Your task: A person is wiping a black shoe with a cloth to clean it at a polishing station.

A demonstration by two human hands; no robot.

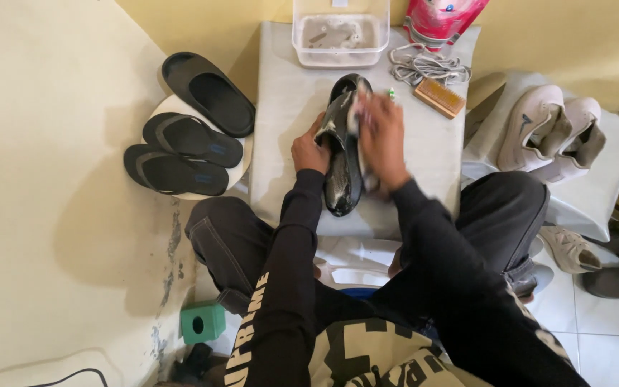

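Your left hand [308, 152] grips the side of the black shoe [343, 168], which lies soapy on the grey table [288, 107]. Your right hand [382, 136] is closed on a cloth [353, 115] pressed to the shoe's top. A brush [439, 97], laces [424, 66] and a tub [339, 36] sit beyond.

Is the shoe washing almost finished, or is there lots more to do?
Only partly. The black shoe is already wet and soapy; the left hand steadies it while the right hand rubs it. The black sandals and beige sneakers sit aside; whether they are washed cannot be told.
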